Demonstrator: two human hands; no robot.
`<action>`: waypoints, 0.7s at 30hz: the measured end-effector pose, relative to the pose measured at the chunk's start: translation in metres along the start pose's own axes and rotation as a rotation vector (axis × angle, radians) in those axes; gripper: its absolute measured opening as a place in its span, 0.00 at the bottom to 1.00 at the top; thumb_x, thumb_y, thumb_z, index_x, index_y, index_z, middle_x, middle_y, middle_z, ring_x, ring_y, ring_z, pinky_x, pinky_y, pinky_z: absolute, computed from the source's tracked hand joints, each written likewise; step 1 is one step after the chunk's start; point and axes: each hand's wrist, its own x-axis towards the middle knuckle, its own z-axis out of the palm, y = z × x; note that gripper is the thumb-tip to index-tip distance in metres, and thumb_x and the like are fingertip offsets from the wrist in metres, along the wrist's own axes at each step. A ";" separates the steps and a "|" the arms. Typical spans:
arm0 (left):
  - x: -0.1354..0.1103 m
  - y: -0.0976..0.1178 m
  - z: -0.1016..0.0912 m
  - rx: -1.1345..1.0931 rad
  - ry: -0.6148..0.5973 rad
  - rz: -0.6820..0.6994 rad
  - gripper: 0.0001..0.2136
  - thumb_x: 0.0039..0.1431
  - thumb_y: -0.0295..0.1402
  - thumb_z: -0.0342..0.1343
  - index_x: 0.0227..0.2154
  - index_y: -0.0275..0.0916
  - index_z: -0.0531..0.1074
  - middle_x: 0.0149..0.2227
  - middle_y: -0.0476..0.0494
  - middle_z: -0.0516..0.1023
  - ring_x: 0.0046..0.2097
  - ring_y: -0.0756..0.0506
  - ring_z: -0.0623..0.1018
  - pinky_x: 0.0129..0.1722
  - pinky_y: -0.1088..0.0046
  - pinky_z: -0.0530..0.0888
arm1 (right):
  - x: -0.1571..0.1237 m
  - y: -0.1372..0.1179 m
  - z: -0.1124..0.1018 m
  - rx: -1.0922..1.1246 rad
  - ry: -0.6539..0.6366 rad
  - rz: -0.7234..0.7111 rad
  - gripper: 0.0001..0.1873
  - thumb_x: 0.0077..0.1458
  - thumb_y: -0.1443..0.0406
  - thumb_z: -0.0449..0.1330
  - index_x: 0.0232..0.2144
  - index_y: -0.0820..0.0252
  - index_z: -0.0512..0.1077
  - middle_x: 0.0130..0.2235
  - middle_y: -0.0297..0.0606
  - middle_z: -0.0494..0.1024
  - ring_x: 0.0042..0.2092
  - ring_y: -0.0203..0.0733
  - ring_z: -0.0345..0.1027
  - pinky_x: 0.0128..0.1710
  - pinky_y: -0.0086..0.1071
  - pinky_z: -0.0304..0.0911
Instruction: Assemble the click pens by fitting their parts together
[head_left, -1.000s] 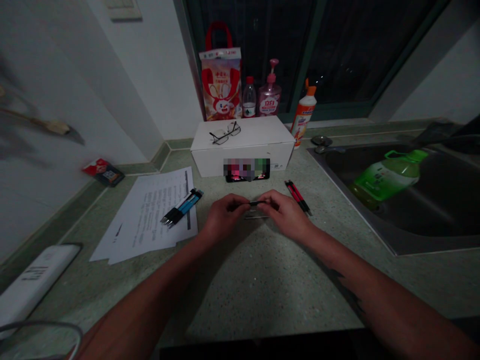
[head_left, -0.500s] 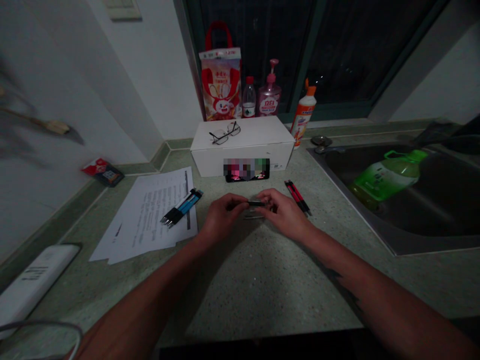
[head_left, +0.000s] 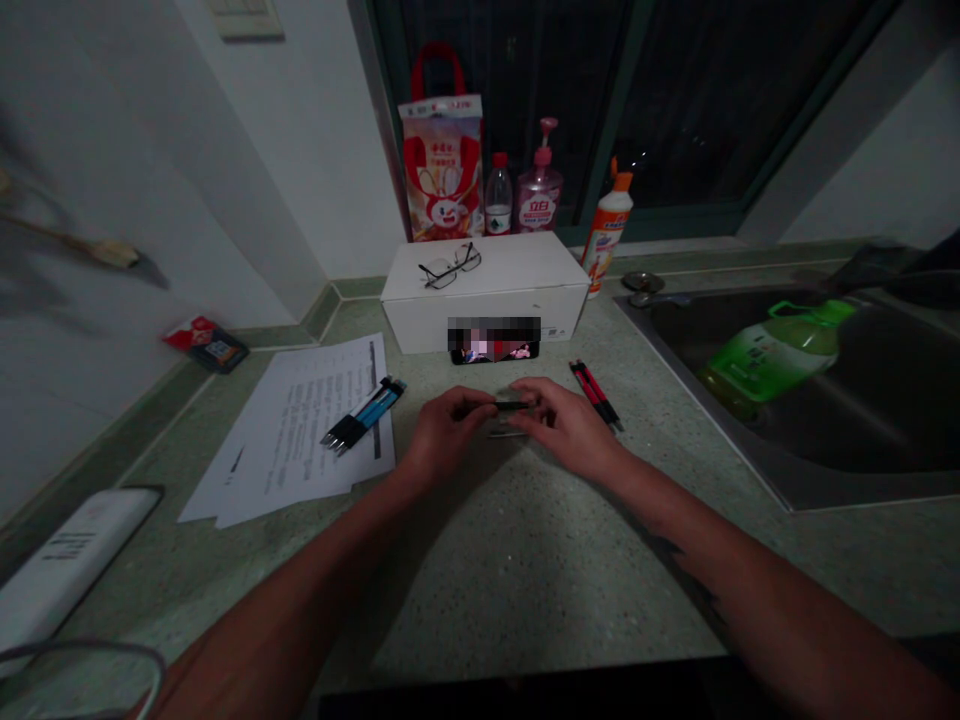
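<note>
Where a speckled green countertop (head_left: 517,590) runs below a dark window (head_left: 697,100), a steel sink (head_left: 701,405) sits on the right with a green bottle (head_left: 776,350) lying inside it. A white box (head_left: 465,320) stands against the window, with eyeglasses (head_left: 448,265) folded on its lid, and a phone (head_left: 495,352) lies just before it, its blurred screen showing different colours than a second ago. Printed papers (head_left: 300,440) lie left of the hands, with blue-and-black pens (head_left: 364,415) on top, while red-and-black pens (head_left: 595,395) lie bare on the counter just beyond the right hand. Both forearms reach in from the near edge, and the hands have eased slightly apart since the earliest frame. The left hand (head_left: 446,435) is curled narrow and pinches a slim black pen-like piece (head_left: 514,405) from its left end. The right hand (head_left: 566,425), also curled narrow, brings its fingertips (head_left: 534,400) up to the other end, though whether they grip it is impossible to tell. The piece hovers above the counter, directly over a slim silver piece (head_left: 508,432) lying under the hands.
</note>
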 end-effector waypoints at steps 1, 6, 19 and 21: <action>0.000 0.000 0.000 0.009 -0.001 -0.008 0.04 0.55 0.34 0.61 0.32 0.40 0.78 0.35 0.43 0.84 0.38 0.44 0.82 0.43 0.65 0.77 | 0.000 0.000 0.000 0.007 0.005 -0.005 0.10 0.61 0.63 0.63 0.45 0.57 0.74 0.38 0.37 0.80 0.33 0.40 0.72 0.35 0.33 0.63; -0.001 0.002 0.001 0.011 -0.015 -0.033 0.03 0.55 0.33 0.61 0.31 0.40 0.78 0.35 0.44 0.84 0.38 0.45 0.81 0.43 0.67 0.77 | 0.000 0.003 0.000 -0.008 -0.007 -0.017 0.07 0.65 0.63 0.59 0.41 0.57 0.76 0.37 0.37 0.81 0.36 0.40 0.73 0.36 0.33 0.63; -0.002 -0.006 0.002 0.284 -0.218 0.116 0.02 0.57 0.29 0.63 0.33 0.40 0.80 0.34 0.45 0.82 0.38 0.45 0.78 0.41 0.68 0.73 | 0.002 0.007 -0.009 -0.268 -0.087 0.009 0.06 0.64 0.64 0.59 0.35 0.57 0.76 0.37 0.37 0.79 0.38 0.41 0.72 0.38 0.33 0.60; -0.004 -0.007 0.004 0.389 -0.315 0.217 0.02 0.55 0.27 0.64 0.32 0.41 0.81 0.34 0.46 0.81 0.40 0.44 0.77 0.42 0.67 0.73 | 0.001 0.006 -0.010 -0.350 -0.185 0.000 0.02 0.60 0.67 0.62 0.34 0.57 0.76 0.37 0.36 0.77 0.37 0.41 0.71 0.37 0.33 0.59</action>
